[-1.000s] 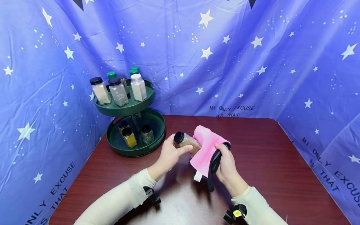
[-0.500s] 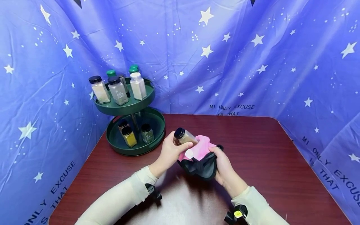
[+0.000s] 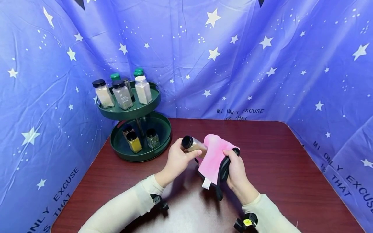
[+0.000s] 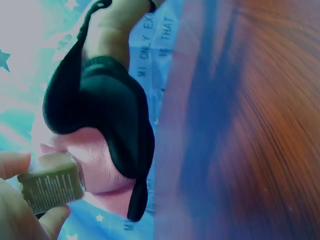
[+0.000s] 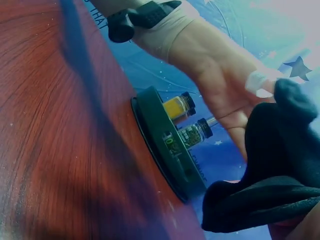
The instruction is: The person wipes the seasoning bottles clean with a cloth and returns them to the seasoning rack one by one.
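My left hand [image 3: 176, 160] grips a clear spice jar [image 3: 196, 147] with a black lid, tilted so the lid points up and left. In the left wrist view the jar [image 4: 52, 186] shows a label with fine print, and fingertips pinch it from two sides. A pink cloth [image 3: 214, 155] with a black back and a white tag lies against the jar's lower end. My right hand [image 3: 236, 168] holds this cloth by its right side, thumb on the pink face. In the right wrist view the cloth's black side [image 5: 270, 165] hides most of those fingers.
A green two-tier rack [image 3: 129, 113] stands at the left back. Several jars are on its upper tier, including a white-lidded jar [image 3: 143, 90]; a yellow spice jar [image 3: 134, 143] and others sit below. The dark red table [image 3: 268, 142] meets starry blue curtains [image 3: 186, 48].
The cloth swung down and left across the jar, showing its black side, then came back up and right with the right hand. The left hand keeps its grip and has barely moved.
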The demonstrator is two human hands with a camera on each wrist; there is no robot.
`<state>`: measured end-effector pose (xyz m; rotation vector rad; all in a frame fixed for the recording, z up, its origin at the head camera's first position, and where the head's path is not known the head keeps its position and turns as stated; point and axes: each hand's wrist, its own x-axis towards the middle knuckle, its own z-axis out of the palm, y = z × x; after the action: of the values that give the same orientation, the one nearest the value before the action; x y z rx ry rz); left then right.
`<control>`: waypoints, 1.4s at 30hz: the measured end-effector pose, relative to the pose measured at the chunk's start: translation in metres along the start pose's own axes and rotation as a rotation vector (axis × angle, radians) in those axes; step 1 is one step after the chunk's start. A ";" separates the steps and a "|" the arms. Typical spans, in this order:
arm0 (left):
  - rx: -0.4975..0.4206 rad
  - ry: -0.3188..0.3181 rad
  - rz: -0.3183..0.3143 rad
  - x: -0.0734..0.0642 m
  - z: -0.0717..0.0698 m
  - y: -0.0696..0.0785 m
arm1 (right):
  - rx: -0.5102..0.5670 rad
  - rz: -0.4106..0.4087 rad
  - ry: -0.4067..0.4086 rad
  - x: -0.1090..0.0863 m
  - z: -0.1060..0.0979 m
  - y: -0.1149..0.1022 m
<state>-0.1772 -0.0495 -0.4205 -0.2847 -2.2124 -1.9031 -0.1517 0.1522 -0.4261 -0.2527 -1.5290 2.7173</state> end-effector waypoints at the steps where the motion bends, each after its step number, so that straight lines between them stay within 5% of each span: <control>1: -0.008 0.002 -0.006 -0.001 0.000 0.002 | 0.009 -0.008 0.002 0.000 0.001 0.001; 6: -0.114 -0.020 -0.040 -0.007 0.004 0.015 | 0.093 0.007 -0.070 0.002 0.007 0.003; 11: -0.128 -0.080 0.012 -0.010 0.006 0.020 | 0.149 0.091 -0.200 0.004 0.007 0.004; 18: -0.162 -0.121 0.109 -0.006 0.009 0.009 | 0.126 0.147 -0.190 0.006 0.003 0.001; 24: -0.048 -0.069 0.184 -0.001 0.012 0.006 | 0.168 0.145 -0.104 0.006 0.002 -0.002; 34: 0.052 -0.026 0.119 0.011 0.006 0.008 | 0.175 0.126 -0.074 0.006 -0.007 -0.005; 42: 0.188 0.040 0.161 0.035 -0.014 -0.003 | 0.171 0.130 -0.074 0.007 -0.012 -0.007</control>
<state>-0.2113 -0.0632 -0.4113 -0.3769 -2.2470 -1.5927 -0.1573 0.1668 -0.4278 -0.2589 -1.3294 2.9689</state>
